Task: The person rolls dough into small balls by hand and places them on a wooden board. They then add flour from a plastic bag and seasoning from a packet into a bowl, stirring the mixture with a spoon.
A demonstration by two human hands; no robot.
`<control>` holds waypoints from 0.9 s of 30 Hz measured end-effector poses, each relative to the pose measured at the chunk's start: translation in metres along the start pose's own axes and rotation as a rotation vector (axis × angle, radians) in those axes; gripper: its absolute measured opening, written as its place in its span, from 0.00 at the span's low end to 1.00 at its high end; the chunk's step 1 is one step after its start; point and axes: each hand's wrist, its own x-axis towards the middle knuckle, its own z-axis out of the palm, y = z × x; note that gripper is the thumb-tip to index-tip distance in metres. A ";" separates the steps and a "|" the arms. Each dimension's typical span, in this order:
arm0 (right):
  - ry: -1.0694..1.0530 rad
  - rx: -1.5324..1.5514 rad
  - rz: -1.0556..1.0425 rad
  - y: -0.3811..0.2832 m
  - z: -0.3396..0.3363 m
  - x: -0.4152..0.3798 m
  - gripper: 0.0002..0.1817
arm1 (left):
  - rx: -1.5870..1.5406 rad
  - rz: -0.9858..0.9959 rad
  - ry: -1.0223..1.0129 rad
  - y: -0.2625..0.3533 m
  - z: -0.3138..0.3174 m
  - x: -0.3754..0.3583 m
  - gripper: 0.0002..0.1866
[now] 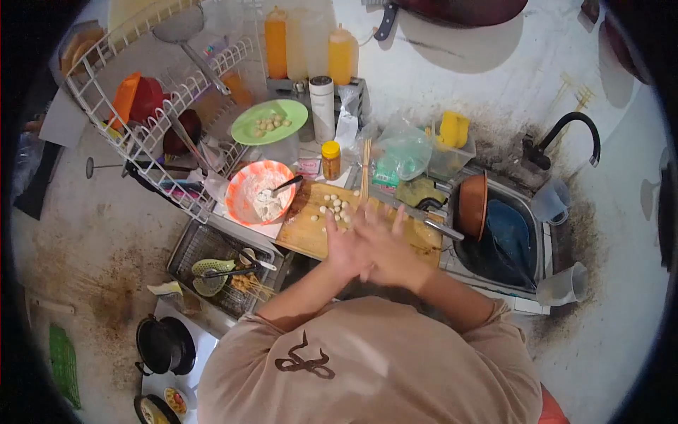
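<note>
Over the wooden cutting board (311,230), my left hand (345,249) and my right hand (385,246) meet palm against palm. Motion smears the right hand, but its fingers look stretched out. Left fingers are also extended, thumb apart. Whether anything lies between the palms is hidden. Small pale dough balls (335,210) lie on the board just beyond my fingers. To the left, an orange-and-white bowl (240,191) holds white dough or flour and a dark-handled spoon (286,184). A knife (431,225) rests across the board's right part, and thin wooden skewers (366,166) lie at its far edge.
A green plate (244,131) with more balls stands behind the bowl, near a yellow-lidded jar (330,161) and white flask (322,109). Right is a sink (540,272) with a brown bowl (472,205). A wire dish rack (141,152) and frying basket (187,261) are left.
</note>
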 end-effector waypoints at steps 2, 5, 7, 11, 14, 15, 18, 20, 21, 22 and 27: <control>0.199 -0.040 0.010 0.021 0.020 0.004 0.30 | -0.024 -0.054 -0.068 -0.008 -0.011 0.003 0.42; 0.172 0.094 0.053 0.001 0.004 0.022 0.40 | 0.167 0.001 -0.550 -0.026 -0.031 0.022 0.41; 0.088 0.139 0.008 -0.015 -0.014 0.026 0.44 | 0.238 0.071 -0.768 -0.032 -0.037 0.030 0.41; 0.291 0.489 0.097 -0.001 -0.003 0.024 0.37 | 0.265 0.139 -0.399 -0.030 -0.017 0.019 0.42; 0.538 0.826 0.236 0.024 0.009 0.019 0.31 | 0.285 0.082 -0.126 -0.019 -0.008 0.014 0.41; 0.453 0.764 0.246 0.029 0.009 0.012 0.30 | 0.273 0.051 -0.083 -0.016 -0.010 0.013 0.41; 0.238 0.600 0.234 0.029 0.010 -0.005 0.27 | 0.236 0.112 -0.052 -0.007 -0.021 0.013 0.40; 0.148 0.536 0.188 0.023 0.013 -0.009 0.22 | 0.348 0.145 -0.001 -0.003 -0.027 0.010 0.39; 0.171 0.558 0.185 0.021 0.020 -0.010 0.21 | 0.406 0.163 0.027 -0.001 -0.029 0.008 0.38; 0.194 0.580 0.179 0.021 0.032 -0.010 0.21 | 0.416 0.201 0.095 0.001 -0.030 0.006 0.37; 0.322 0.904 0.377 0.024 0.084 0.004 0.16 | 0.512 0.417 0.296 0.006 -0.016 -0.013 0.35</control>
